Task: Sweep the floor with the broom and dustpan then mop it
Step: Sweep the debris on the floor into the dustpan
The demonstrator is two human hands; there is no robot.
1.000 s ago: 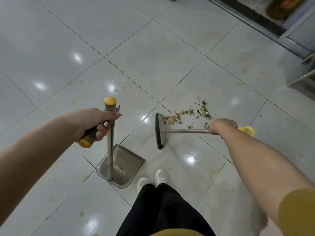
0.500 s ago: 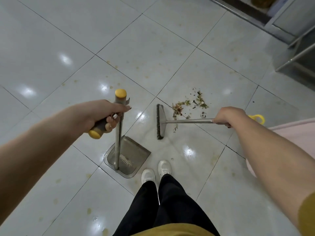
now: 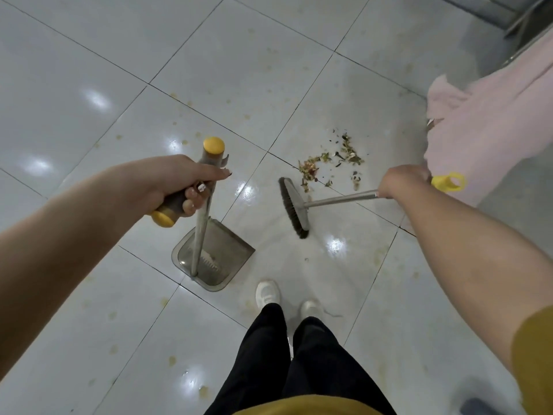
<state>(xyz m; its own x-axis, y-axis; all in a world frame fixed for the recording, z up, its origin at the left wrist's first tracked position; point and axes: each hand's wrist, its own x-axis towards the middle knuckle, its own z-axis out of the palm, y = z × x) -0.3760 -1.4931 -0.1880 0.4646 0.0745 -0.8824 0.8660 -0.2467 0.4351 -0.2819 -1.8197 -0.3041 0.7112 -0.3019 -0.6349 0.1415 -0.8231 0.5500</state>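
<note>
My left hand [image 3: 179,184] grips the grey and yellow side handle of a long-handled metal dustpan [image 3: 218,259]. Its pan rests flat on the tiled floor just left of my white shoes [image 3: 267,293]. My right hand [image 3: 401,181] is closed around the metal shaft of a short broom [image 3: 294,211], near its yellow hanging loop. The dark bristle head stands on the floor between the dustpan and a small pile of dry leaf and seed debris [image 3: 329,164]. The pile lies just behind the bristles, across a tile joint.
Glossy pale floor tiles [image 3: 119,70] carry yellowish stains. A pink cloth or garment [image 3: 490,121] hangs in at the right, close to my right hand. Metal furniture legs and a frame [image 3: 520,22] stand at the top right corner.
The view has shifted, bringing the pink cloth in from the right. The broom head has slid a little toward me, leaving the debris pile just beyond it. The dustpan stays put.
</note>
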